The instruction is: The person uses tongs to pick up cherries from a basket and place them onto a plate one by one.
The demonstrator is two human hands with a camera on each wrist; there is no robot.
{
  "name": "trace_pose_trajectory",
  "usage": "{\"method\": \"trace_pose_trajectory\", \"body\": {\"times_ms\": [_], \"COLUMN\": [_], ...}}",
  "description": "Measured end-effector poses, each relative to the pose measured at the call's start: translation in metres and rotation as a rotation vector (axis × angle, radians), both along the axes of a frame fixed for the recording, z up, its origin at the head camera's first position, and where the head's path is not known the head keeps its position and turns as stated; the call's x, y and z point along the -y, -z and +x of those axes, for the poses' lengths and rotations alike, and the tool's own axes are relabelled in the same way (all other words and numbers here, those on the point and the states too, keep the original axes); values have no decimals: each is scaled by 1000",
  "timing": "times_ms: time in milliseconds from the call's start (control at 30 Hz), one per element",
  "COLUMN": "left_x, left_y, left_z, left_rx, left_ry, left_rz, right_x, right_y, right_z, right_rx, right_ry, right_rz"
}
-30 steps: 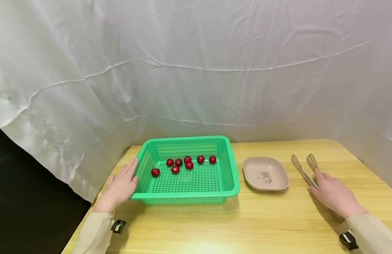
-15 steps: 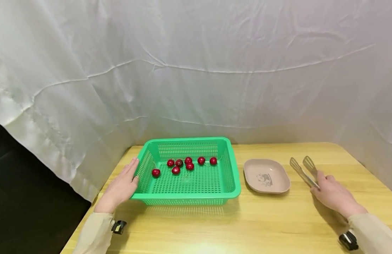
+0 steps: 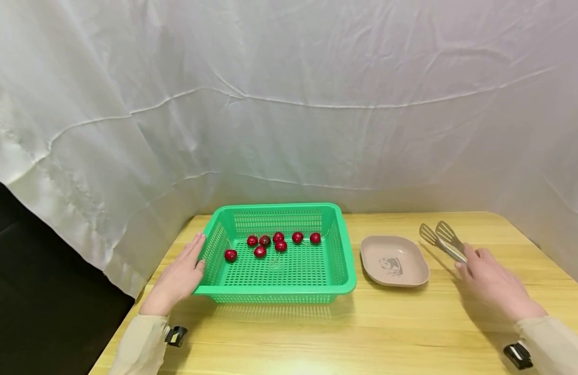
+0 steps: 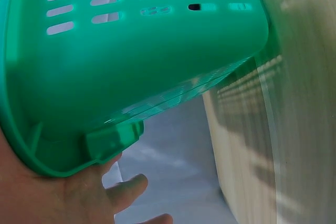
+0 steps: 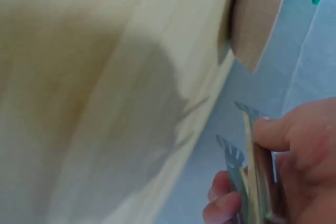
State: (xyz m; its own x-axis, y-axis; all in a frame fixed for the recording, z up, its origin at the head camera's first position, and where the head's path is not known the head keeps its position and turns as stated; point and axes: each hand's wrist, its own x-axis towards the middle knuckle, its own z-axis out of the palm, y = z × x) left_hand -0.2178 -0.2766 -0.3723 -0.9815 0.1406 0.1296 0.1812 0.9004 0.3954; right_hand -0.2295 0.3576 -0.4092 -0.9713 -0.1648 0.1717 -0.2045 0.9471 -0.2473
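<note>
My left hand [image 3: 177, 278] rests along the left rim of a green plastic basket [image 3: 275, 289], its fingers fairly straight. In the left wrist view the palm touches the rim [image 4: 47, 170] and the fingers [image 4: 128, 191] extend past it. Several dark red cherries [image 3: 260, 252] lie in the basket, mostly toward its back. My right hand [image 3: 495, 284] grips a pair of metal tongs [image 3: 450, 250] between thumb and fingers, slotted heads pointing forward and left, slightly apart. The right wrist view shows the tongs [image 5: 257, 171] raised above the table, holding nothing.
A beige dish [image 3: 396, 262] with a panda print stands between the basket and the tongs. The wooden table [image 3: 289, 333] ends at a pale cloth curtain [image 3: 317, 140] behind. A black surface [image 3: 40, 291] lies beyond the left edge.
My right hand has shifted the tongs a little left and forward, and their heads have drawn closer together. My left hand and the cherries stay as they were.
</note>
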Motion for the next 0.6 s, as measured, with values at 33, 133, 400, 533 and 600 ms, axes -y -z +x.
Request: {"method": "trace_pose_trajectory", "body": {"times_ms": [33, 133, 400, 533, 600], "left_x": [0, 0, -1, -1, 0], "left_y": [0, -1, -1, -1, -1], "left_z": [0, 0, 0, 0, 0], "left_rx": [1, 3, -3, -2, 0], "left_ry": [-1, -4, 3, 5, 3], "left_rz": [2, 7, 11, 9, 6], "right_x": [2, 10, 38, 53, 61], "right_y": [-2, -8, -30, -40, -46], "right_z": [0, 0, 0, -1, -3], "right_rx": [-23, -95, -176, -262, -301], "right_ry": [-13, -47, -118, -188, -222], "right_rz": [8, 36, 125, 141, 153]}}
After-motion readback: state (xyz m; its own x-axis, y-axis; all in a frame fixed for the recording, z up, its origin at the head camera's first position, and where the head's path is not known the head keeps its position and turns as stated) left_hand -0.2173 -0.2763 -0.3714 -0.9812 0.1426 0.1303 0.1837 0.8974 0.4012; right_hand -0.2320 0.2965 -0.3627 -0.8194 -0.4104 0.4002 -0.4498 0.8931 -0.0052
